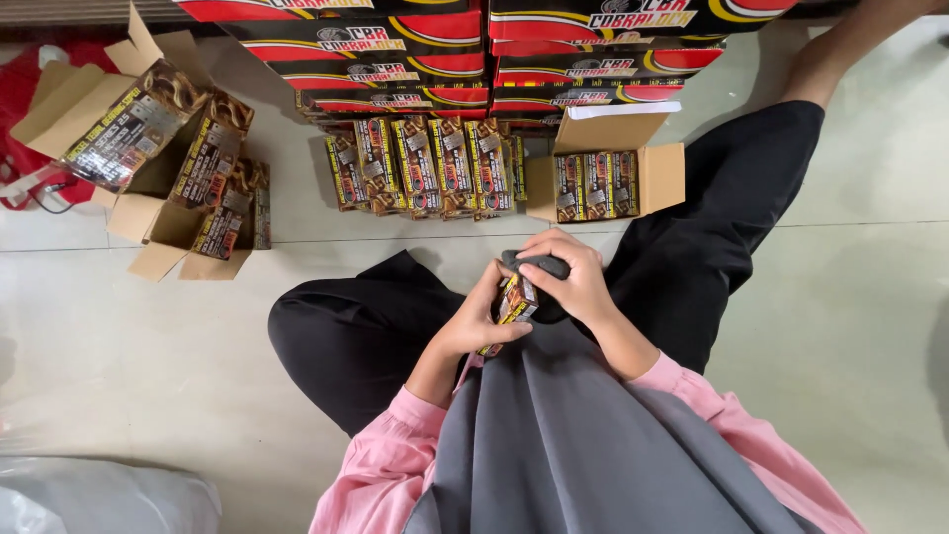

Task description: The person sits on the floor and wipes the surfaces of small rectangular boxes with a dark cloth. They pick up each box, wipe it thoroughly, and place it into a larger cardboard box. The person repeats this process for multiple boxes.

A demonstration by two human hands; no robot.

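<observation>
A small printed cardboard packet sits between the left hand and the right hand, above the lap. Ahead on the pale tiled floor stands a row of printed cardboard packets, right of it an open brown carton, behind both a stack of long flat printed boxes. Far left lie tipped open cartons.

Bright, even indoor light from overhead, soft shadows under the legs on the pale floor, faint sheen on the tiles, sharp focus at centre, slight wide-angle stretch at the edges, white bag softly blurred.
</observation>
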